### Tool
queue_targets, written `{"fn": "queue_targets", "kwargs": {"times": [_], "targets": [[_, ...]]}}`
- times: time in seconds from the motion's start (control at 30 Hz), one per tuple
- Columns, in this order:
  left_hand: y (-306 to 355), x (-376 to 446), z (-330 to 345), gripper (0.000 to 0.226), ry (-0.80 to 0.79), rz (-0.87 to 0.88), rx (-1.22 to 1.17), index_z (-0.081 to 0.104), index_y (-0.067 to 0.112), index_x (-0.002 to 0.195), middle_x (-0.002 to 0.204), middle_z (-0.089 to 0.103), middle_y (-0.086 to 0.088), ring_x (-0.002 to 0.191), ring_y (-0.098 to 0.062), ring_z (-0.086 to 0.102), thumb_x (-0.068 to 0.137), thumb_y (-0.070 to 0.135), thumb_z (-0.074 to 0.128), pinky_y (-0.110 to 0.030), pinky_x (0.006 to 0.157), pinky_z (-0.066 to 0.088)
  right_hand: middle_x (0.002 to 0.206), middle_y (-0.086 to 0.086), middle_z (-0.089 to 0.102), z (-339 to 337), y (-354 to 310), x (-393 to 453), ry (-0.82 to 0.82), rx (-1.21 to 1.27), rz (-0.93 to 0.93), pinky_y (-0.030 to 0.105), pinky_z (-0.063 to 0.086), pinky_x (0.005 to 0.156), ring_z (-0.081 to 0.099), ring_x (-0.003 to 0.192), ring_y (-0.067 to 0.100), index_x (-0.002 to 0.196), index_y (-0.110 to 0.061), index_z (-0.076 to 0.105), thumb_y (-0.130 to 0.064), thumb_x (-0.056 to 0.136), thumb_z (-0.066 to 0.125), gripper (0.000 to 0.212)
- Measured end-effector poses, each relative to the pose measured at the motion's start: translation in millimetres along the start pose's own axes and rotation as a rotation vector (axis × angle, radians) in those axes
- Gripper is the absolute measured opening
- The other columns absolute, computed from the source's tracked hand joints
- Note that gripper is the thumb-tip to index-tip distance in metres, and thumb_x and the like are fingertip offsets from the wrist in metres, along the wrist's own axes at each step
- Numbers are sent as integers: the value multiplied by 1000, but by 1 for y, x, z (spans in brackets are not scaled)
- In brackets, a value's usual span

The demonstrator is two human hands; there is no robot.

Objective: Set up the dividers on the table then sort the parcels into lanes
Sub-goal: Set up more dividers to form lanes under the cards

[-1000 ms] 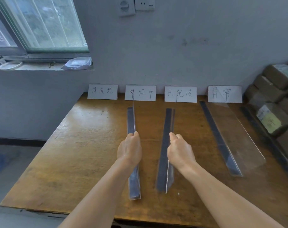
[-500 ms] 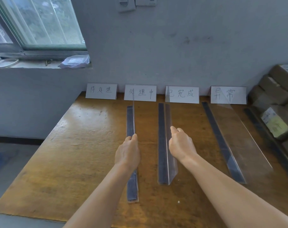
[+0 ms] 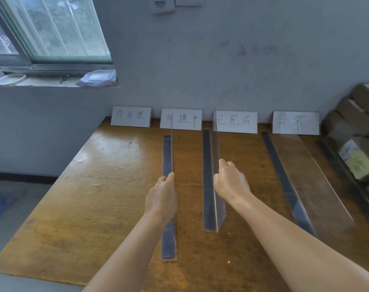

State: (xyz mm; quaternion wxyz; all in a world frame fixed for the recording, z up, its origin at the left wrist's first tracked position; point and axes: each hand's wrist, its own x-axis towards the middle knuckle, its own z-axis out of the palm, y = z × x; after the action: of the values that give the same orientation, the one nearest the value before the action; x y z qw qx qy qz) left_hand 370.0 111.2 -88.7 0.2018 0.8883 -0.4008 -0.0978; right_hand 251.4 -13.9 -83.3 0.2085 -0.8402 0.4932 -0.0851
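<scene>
Three clear plastic dividers with dark base strips stand lengthwise on the wooden table (image 3: 95, 207). My left hand (image 3: 161, 199) pinches the top edge of the left divider (image 3: 167, 157). My right hand (image 3: 231, 182) grips the upright sheet of the middle divider (image 3: 209, 178), which points at the gap between the second and third labels. The right divider (image 3: 301, 186) stands untouched, its sheet leaning right. Several brown parcels (image 3: 356, 131) are stacked at the table's right edge.
Four white label cards with handwritten characters (image 3: 235, 121) lean against the grey wall at the table's back. A fourth dark strip (image 3: 327, 150) lies in front of the parcels. A window and a sill with small items are at upper left.
My right hand swung the middle divider's far end to the left, so it now runs straight toward the wall. My left hand stayed on the left divider.
</scene>
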Motion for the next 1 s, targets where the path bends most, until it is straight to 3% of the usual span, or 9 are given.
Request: {"fn": "queue_targets", "kwargs": {"times": [0.13, 0.3, 0.43, 0.67, 0.87, 1.0], "targets": [[1, 0, 0, 53, -9, -3, -4, 30, 15, 148, 141, 46, -5, 122, -24, 51, 97, 6, 41, -29, 89, 45, 139, 10, 42, 4, 3, -3, 15, -16, -13, 25, 50, 72, 60, 105, 24, 146, -11, 28, -28, 99, 48, 53], [1, 1, 1, 51, -8, -6, 0, 31, 15, 148, 136, 49, -5, 117, -24, 54, 98, 9, 40, -30, 86, 45, 141, 10, 39, 1, 6, -7, -1, 11, 32, 27, 51, 80, 55, 114, 25, 149, -14, 23, -6, 95, 50, 61], [1, 1, 2, 50, -7, -17, -8, 33, 15, 147, 135, 49, -5, 116, -24, 54, 98, 10, 40, -30, 86, 44, 137, 10, 43, -1, 8, -9, 22, 11, 39, 24, 49, 75, 57, 109, 23, 148, -14, 24, -5, 94, 50, 61], [0, 1, 3, 46, -7, -2, 21, 35, 14, 144, 128, 52, -5, 109, -24, 56, 99, 12, 40, -26, 74, 39, 143, 14, 37, -4, 5, -8, 0, -6, 28, 30, 50, 81, 54, 114, 29, 149, -11, 21, 1, 94, 47, 63], [-2, -1, 1, 49, -15, 9, -5, 32, 17, 147, 126, 51, -4, 106, -23, 56, 99, 14, 40, -28, 74, 41, 143, 12, 35, -2, 6, -8, 20, -14, -1, 25, 47, 71, 58, 107, 26, 149, -11, 20, -16, 99, 47, 57], [-5, -3, 2, 49, -24, 27, 1, 27, 20, 150, 118, 50, -1, 95, -20, 55, 102, 22, 33, -28, 70, 40, 142, 12, 37, -1, 8, -9, 49, -61, -24, 27, 50, 80, 56, 112, 26, 147, -8, 24, -30, 98, 50, 60]]}}
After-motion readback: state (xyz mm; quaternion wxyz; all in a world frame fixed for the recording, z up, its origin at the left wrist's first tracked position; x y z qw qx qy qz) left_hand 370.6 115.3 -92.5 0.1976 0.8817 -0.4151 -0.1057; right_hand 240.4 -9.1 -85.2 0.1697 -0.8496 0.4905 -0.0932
